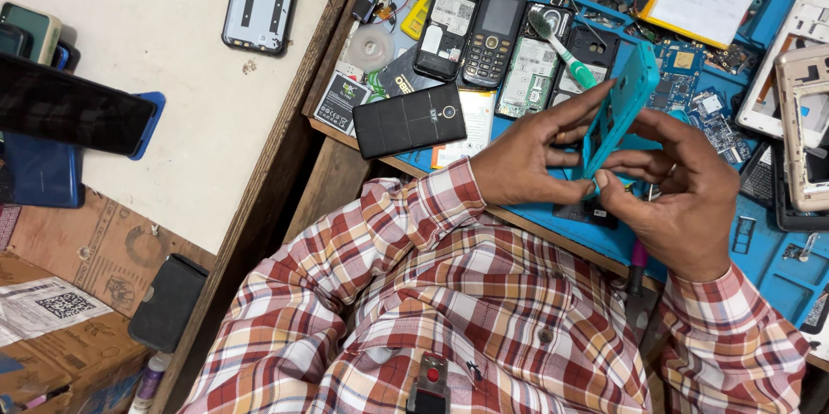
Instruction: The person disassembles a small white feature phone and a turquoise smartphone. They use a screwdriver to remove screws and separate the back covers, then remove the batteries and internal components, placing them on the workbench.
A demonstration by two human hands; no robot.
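Both hands grip a turquoise phone cover [617,107] above the blue work mat [768,280]: the left hand [531,155] pinches its lower edge, the right hand [691,194] clasps it opposite. A toothbrush [561,47] lies just behind, among opened phones.

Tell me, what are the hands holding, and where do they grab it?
Both hands hold a turquoise phone frame by its lower end: left hand on one edge, right hand on the other.
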